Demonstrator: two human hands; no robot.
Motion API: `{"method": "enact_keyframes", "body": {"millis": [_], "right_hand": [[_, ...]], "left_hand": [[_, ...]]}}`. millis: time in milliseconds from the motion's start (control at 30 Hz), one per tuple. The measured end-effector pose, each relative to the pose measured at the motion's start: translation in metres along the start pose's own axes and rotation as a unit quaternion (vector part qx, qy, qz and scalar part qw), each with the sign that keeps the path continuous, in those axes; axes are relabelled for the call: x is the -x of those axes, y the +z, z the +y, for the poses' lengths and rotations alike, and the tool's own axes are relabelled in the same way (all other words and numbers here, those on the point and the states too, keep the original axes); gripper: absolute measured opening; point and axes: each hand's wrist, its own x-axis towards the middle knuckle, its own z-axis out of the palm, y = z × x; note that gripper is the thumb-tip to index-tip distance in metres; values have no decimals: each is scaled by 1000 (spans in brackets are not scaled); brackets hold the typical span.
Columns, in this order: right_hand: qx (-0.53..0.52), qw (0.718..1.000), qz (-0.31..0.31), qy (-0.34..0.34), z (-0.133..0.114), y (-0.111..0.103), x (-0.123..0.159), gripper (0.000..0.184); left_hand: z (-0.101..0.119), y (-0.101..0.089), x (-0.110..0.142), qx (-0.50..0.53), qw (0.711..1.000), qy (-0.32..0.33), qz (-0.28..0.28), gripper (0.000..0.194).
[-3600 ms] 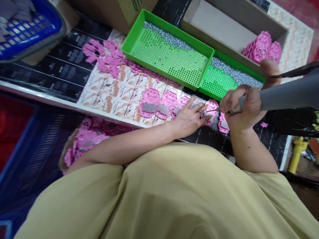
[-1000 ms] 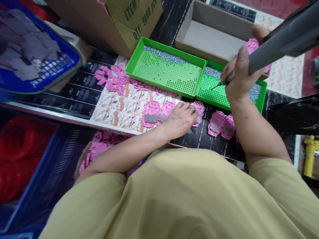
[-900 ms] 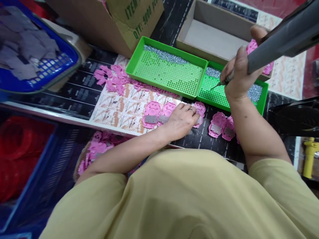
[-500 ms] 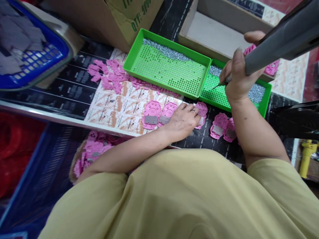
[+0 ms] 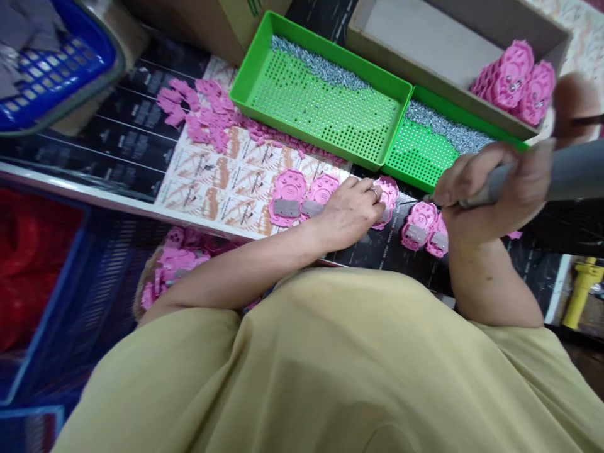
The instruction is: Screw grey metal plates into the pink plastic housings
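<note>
My left hand (image 5: 352,211) lies with curled fingers on a pink plastic shell (image 5: 387,196) on the table, pressing it down. My right hand (image 5: 491,189) is wrapped round a grey electric screwdriver (image 5: 557,176), whose thin bit points left toward that shell. A row of pink shells with grey metal plates (image 5: 287,206) lies left of my left hand. Two more pink shells (image 5: 427,226) lie under my right wrist.
Two green perforated trays (image 5: 325,100) with small screws stand behind the row. A grey cardboard box (image 5: 425,38) holds finished pink parts (image 5: 516,82). Loose pink pieces (image 5: 198,113) lie at the left, a blue basket (image 5: 51,63) far left, and pink parts (image 5: 170,264) sit in a container below the table edge.
My right hand has brought the screwdriver down from over the right green tray to the table, its bit now near the shell under my left hand. My left hand stayed put.
</note>
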Motion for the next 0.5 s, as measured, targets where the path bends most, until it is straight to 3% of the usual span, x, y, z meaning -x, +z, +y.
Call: {"method": "enact_keyframes", "body": {"millis": [67,133,333,500], "right_hand": [[-38,996,14,-84,7,9,12,34],[-47,992,14,-119,15,13,16,30],[-65,993,-12,-101,15,13,16,20],[-69,989,-44,-119,17,13,18,29]], "left_hand": [[0,0,0,-4,1000,-1,5,15],[0,0,1,-4,1000,-5,7,15],[0,0,1,3,1000,-4,-8,14],[-1,0,0,-4,1000,2,-13,14]]}}
